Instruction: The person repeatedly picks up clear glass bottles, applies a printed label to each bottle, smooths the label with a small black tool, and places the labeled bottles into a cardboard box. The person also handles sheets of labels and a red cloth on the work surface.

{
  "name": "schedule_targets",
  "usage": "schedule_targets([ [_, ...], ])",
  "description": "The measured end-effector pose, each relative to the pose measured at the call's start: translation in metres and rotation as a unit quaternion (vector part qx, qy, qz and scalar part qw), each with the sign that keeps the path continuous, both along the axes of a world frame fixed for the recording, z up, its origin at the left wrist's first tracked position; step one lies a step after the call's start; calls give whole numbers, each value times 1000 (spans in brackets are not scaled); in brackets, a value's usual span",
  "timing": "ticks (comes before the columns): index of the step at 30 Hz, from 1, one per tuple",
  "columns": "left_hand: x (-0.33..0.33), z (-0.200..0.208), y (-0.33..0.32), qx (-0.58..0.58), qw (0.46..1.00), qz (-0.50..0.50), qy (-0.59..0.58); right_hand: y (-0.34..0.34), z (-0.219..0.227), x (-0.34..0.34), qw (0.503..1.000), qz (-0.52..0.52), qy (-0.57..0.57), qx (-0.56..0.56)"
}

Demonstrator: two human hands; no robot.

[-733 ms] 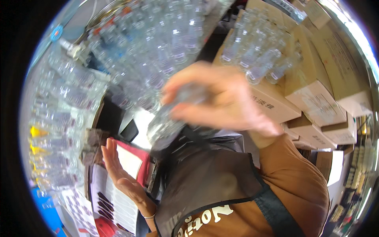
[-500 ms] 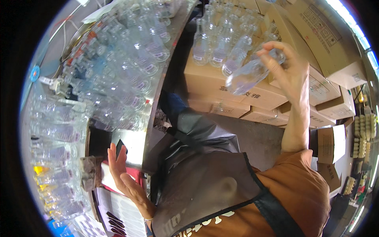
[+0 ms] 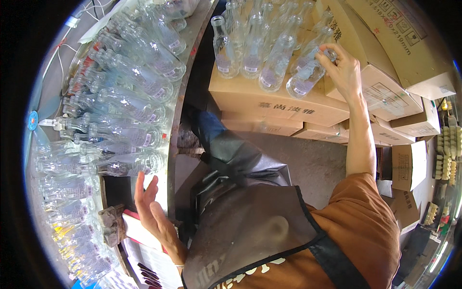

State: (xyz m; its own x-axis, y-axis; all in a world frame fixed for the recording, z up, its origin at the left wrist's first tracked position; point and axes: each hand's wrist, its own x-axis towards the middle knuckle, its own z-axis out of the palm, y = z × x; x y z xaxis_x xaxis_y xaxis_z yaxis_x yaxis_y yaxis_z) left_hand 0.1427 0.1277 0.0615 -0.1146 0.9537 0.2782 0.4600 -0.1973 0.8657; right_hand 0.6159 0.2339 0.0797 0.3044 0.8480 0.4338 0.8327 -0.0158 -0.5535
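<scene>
My right hand [image 3: 344,72] pinches a clear glass bottle [image 3: 304,81] near its neck. The bottle's base is at the front right of the cardboard box [image 3: 279,105], beside other glass bottles [image 3: 275,67] standing on that box. Its label is pale, with a small white sticker low down. My left hand [image 3: 156,221] is held with fingers apart and nothing in it. It hovers by the edge of a metal table [image 3: 168,159], close to a crowd of glass bottles [image 3: 139,101] on the tabletop.
Large cardboard cartons [image 3: 399,43] are stacked on the right, with more under the bottle box. A small fan [image 3: 32,120] sits at the far left. Stacked papers [image 3: 149,257] lie near my left wrist. The grey floor [image 3: 313,166] shows between table and boxes.
My right hand has brought the bottle from a tilted, mid-air position to a more upright one on the box's front. My left hand stays open. The view has shifted slightly.
</scene>
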Motion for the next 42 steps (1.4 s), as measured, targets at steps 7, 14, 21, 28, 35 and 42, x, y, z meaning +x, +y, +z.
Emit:
schedule_targets([
  [7,3,-6,4,-14,1000,-2,-23,19,5,-9,998,0,-39,-47],
  [14,-7,-11,-4,-42,998,4,-52,20,3,-12,998,63,-27,-3],
  [21,-3,-3,-13,-63,997,28,-25,31,4,8,991,102,-85,-26],
  [28,2,-5,-21,-60,997,26,-30,25,10,8,991,93,-73,-70],
  [35,-8,3,-38,-69,992,68,-88,3,29,-5,994,24,-83,63],
  [42,-35,20,-83,-13,987,142,-68,3,20,-151,919,345,165,93],
])
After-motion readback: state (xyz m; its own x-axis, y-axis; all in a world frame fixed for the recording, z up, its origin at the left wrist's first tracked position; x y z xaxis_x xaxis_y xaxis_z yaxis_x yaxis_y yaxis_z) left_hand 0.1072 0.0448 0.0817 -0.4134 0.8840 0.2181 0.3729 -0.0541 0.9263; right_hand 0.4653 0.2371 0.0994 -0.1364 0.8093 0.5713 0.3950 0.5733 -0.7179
